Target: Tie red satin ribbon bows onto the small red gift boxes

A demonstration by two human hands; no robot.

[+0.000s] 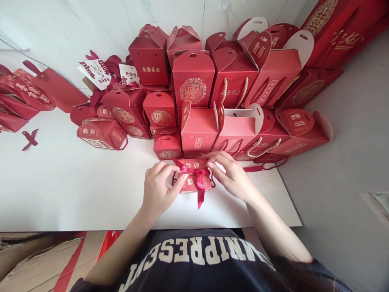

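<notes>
A small red gift box [186,186] with gold lettering sits on the white table in front of me. A dark red satin ribbon [199,190] is tied in a bow across its top, one tail hanging down the near side. My left hand [161,185] is closed at the bow's left side, thumb and fingertips pinching the ribbon. On the other side, my right hand [230,175] pinches the ribbon near the bow's right loop, its fingertips partly hiding that loop. Twisted dark red cord shows at both sides of the box.
Stacked red gift boxes [199,136] crowd the table behind. A lettered box [101,134] stands to the left, near ribbons and printed cards [99,74]. A short ribbon piece [30,140] lies on the white table [75,182]. A grey wall [337,162] bounds the right; cardboard [39,259] lies below.
</notes>
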